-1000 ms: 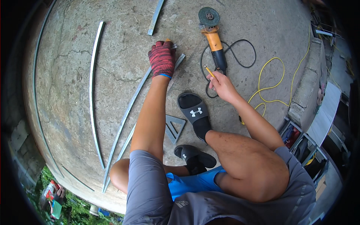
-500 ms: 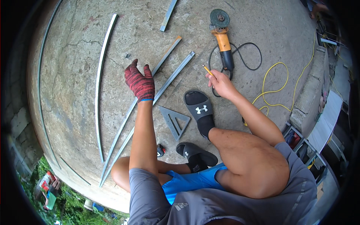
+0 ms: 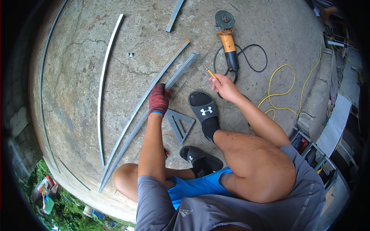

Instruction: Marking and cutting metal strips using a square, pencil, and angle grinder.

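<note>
My left hand (image 3: 158, 101), in a red and black knit glove, is closed around a long galvanized metal bar (image 3: 180, 73) that lies slanting across the concrete. Just left of it runs a second metal bar (image 3: 135, 109) with a rusty far end. A pencil (image 3: 210, 72) sticks out of my bare right hand (image 3: 225, 87), pinched between the fingers, above the floor near the grinder's cord. Below my left hand lies a grey triangular speed square (image 3: 186, 126), its corner close to my wrist. A small red and black object (image 3: 166, 153) is mostly hidden behind my left forearm.
An angle grinder (image 3: 229, 44) with a black cord lies ahead on the right. A yellow cord (image 3: 291, 82) loops beside a concrete ledge (image 3: 319, 86). More metal lengths lie around: a bar (image 3: 103, 81) at left and a shorter one (image 3: 174, 16) ahead. A small metal offcut (image 3: 131, 55) sits between.
My left hand has come down and right, from above the bars onto the right-hand one, and closed on it. That bar has turned and blurs slightly. My right hand still holds the pencil.
</note>
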A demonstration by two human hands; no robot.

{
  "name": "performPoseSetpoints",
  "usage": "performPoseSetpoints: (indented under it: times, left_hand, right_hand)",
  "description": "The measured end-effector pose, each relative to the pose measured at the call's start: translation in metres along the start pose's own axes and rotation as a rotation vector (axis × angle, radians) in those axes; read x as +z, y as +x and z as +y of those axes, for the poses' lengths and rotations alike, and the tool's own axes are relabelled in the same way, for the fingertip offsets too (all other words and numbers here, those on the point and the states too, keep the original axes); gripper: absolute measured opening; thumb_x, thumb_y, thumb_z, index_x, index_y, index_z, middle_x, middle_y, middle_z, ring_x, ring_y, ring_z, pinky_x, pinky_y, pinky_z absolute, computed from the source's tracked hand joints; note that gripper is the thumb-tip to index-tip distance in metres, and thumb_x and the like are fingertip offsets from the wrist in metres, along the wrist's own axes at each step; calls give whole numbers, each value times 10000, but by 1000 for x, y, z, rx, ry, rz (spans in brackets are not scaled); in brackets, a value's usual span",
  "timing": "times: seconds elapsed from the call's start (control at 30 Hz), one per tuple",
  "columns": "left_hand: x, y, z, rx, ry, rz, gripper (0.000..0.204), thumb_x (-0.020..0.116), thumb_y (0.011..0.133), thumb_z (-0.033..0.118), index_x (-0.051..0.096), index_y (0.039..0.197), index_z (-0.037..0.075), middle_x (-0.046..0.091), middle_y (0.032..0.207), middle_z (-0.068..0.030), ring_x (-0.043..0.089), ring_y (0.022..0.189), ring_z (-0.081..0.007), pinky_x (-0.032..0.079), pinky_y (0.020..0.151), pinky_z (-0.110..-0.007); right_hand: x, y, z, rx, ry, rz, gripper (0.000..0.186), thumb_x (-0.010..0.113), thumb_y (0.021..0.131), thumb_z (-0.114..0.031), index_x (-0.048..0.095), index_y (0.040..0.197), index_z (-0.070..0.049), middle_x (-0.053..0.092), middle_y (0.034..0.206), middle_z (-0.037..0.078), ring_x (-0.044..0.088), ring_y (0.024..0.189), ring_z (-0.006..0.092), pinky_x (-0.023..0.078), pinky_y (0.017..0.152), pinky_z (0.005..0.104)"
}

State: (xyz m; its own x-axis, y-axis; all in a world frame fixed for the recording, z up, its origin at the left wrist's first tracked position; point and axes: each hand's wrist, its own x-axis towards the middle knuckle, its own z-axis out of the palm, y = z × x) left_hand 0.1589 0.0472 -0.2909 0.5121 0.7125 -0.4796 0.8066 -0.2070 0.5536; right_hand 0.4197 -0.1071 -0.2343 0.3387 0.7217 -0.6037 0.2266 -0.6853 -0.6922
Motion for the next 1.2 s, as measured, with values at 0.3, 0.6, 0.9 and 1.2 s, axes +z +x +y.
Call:
performPoseSetpoints:
  times: [0.3,0.6,0.9,1.2]
  left_hand:
    - [-24,-6,11,-80,-152,-107,383,718,865,251,621,1200,92,657,1133,-204,618,1092,-374,489,934,-436]
    - [-15,-20,14,-50,-70,65,360,729,838,242,656,1173,132,618,1131,-160,617,1051,-362,498,902,-455]
    - [-19,-45,-22,-145,218,107,335,772,787,288,705,1076,132,650,1051,-132,596,1037,-337,493,901,-450]
    - [-44,-19,-27,-351,224,211,470,789,761,326,641,1169,147,594,1186,-126,554,1145,-309,448,944,-466]
  right_hand:
    - [3,5,1,-19,-14,-14,279,443,1016,-190,617,1117,3,684,741,90,639,671,207,491,659,356]
    - [2,4,0,28,-6,-27,281,438,1015,-187,624,1108,1,681,745,89,643,684,209,499,677,358]
    - [12,8,22,18,-126,-20,271,441,1010,-181,627,1100,-5,678,742,92,628,651,219,500,662,366]
    - [-4,24,53,3,-85,-76,269,450,1042,-193,608,1140,2,624,721,40,504,585,87,419,558,255]
